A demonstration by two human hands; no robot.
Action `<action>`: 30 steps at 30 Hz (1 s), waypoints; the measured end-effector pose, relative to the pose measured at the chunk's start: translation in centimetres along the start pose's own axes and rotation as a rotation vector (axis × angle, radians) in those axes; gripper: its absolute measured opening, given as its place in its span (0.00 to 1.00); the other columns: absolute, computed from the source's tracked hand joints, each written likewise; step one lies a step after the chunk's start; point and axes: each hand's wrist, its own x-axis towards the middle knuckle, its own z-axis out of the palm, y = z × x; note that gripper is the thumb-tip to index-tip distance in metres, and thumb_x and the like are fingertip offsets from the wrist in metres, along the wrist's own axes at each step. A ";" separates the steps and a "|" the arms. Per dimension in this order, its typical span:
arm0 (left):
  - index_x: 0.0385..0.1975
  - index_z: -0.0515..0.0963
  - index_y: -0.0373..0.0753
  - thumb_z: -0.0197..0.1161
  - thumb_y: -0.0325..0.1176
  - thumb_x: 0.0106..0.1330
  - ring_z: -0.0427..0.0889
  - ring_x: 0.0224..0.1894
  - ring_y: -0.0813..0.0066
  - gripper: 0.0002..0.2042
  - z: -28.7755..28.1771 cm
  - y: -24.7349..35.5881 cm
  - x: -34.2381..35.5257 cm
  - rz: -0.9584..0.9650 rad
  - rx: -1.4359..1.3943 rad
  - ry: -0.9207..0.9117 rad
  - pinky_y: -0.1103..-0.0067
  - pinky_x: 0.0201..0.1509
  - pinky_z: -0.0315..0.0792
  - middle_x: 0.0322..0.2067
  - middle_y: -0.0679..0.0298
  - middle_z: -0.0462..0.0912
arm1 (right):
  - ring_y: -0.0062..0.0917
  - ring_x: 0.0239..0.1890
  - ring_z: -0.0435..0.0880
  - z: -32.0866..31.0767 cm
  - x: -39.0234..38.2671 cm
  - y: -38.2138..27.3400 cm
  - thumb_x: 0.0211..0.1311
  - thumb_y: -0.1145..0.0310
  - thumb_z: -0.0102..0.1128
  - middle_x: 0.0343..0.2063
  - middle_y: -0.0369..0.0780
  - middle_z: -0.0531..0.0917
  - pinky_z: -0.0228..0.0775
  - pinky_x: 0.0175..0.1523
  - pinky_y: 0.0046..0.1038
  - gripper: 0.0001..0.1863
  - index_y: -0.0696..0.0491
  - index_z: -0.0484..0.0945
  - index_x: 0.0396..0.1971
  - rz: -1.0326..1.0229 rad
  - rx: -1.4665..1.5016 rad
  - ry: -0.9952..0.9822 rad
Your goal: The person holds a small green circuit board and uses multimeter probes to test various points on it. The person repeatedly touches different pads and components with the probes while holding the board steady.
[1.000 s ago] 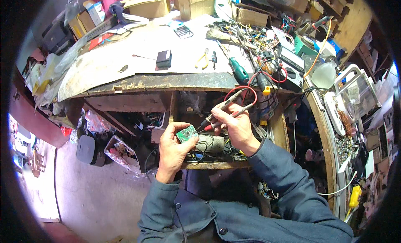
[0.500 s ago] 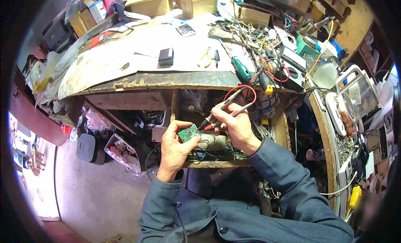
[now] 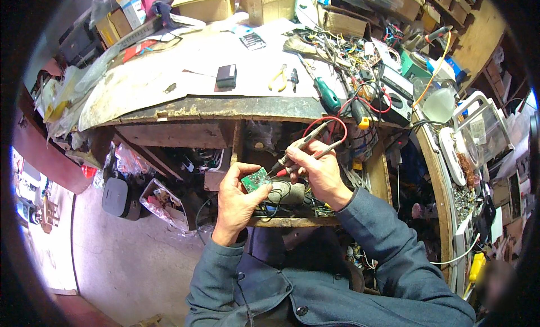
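Observation:
Between its thumb and fingers, my left hand [image 3: 235,206] grips a small green circuit board [image 3: 256,181] by its edges. My right hand [image 3: 318,172] is closed around two test probes, one dark [image 3: 304,141] and one red [image 3: 331,149], held side by side like chopsticks. Their tips point left at the board's right edge; whether they touch it I cannot tell. A red lead [image 3: 333,118] loops up over the probes. Both hands are above an open drawer [image 3: 292,221] holding a roundish grey item and dark cables.
On the white-covered bench [image 3: 169,74] are a black box [image 3: 226,75], yellow pliers [image 3: 277,79], a green-handled screwdriver [image 3: 327,95] and a meter [image 3: 395,93]. Tangled wires [image 3: 343,48] fill its right part. A side shelf with a clear plastic case [image 3: 484,124] stands right. A box of scraps [image 3: 164,203] lies on the floor.
The view has shifted very slightly. Both hands keep their hold on the board and probes, with hardly any visible movement.

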 end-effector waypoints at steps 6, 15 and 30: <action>0.50 0.73 0.33 0.72 0.17 0.58 0.83 0.39 0.78 0.21 0.3 0.2 -0.1 0.004 -0.013 0.011 0.81 0.44 0.80 0.39 0.63 0.82 | 0.22 0.27 0.86 0.1 -0.2 -0.2 0.70 0.66 0.65 0.30 0.38 0.85 0.78 0.26 0.23 0.09 0.56 0.80 0.40 -0.006 -0.002 0.004; 0.49 0.74 0.33 0.71 0.18 0.56 0.82 0.37 0.79 0.21 0.2 0.0 -0.2 -0.001 0.006 0.057 0.81 0.43 0.79 0.38 0.64 0.81 | 0.20 0.27 0.85 0.3 0.0 -0.2 0.69 0.67 0.66 0.29 0.38 0.86 0.78 0.28 0.23 0.08 0.56 0.81 0.37 0.053 0.035 0.004; 0.49 0.74 0.32 0.72 0.18 0.57 0.82 0.39 0.78 0.21 0.6 0.7 -0.3 -0.041 -0.010 0.032 0.79 0.48 0.79 0.40 0.64 0.81 | 0.20 0.25 0.84 0.0 -0.2 -0.4 0.70 0.68 0.65 0.30 0.39 0.86 0.79 0.27 0.23 0.08 0.57 0.80 0.38 0.023 -0.003 0.026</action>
